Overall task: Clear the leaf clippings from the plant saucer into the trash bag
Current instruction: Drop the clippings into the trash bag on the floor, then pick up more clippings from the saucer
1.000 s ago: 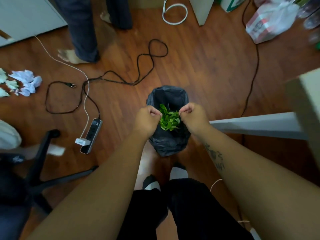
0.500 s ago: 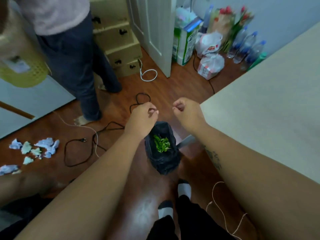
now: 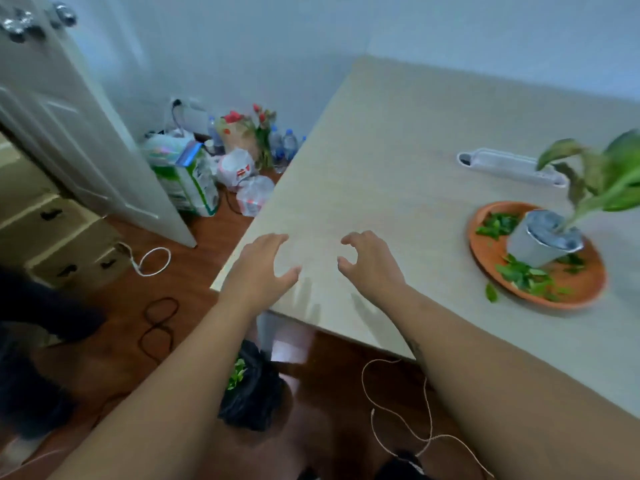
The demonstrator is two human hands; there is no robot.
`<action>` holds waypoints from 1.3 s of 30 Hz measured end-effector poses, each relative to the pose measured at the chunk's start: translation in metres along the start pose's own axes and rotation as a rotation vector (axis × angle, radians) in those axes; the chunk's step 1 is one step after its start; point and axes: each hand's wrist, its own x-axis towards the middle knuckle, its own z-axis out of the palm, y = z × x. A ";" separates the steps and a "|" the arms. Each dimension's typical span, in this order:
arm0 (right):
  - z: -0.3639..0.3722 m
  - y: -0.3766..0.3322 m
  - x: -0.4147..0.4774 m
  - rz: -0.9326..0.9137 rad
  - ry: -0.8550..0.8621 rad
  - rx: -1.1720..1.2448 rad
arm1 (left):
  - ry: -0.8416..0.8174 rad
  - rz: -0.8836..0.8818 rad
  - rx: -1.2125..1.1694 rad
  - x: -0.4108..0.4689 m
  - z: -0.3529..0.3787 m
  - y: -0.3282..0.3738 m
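An orange plant saucer [image 3: 585,284] sits on the beige table [image 3: 381,168] at the right. It holds a grey pot with a leafy plant [image 3: 540,242] and green leaf clippings [image 3: 526,277]. One clipping [image 3: 491,292] lies on the table beside the saucer. The black trash bag [image 3: 254,400] stands on the floor below the table's near corner, with green clippings inside. My left hand [image 3: 259,268] and my right hand [image 3: 370,261] hover over the table's near corner, both empty with fingers spread.
A white power strip [image 3: 509,166] lies on the table behind the plant. String [image 3: 398,420] trails on the wood floor near the bag. Black cable [image 3: 159,320], a white cable, bags and bottles [image 3: 221,168] by the wall, and a door [image 3: 79,133] fill the left side.
Both hands let go of the trash bag's rim, rose from the floor to the table corner and opened. The view swung up from the bag to the table.
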 end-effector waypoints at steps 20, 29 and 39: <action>-0.173 0.327 -0.080 0.435 0.078 -0.112 | -0.437 0.216 -0.024 0.058 0.213 0.297; -0.182 0.373 -0.058 0.330 -0.051 -0.045 | -0.277 -0.033 -0.102 0.057 0.264 0.314; -0.172 0.375 -0.043 0.043 -0.201 -0.183 | -0.122 -0.095 -0.159 0.060 0.247 0.311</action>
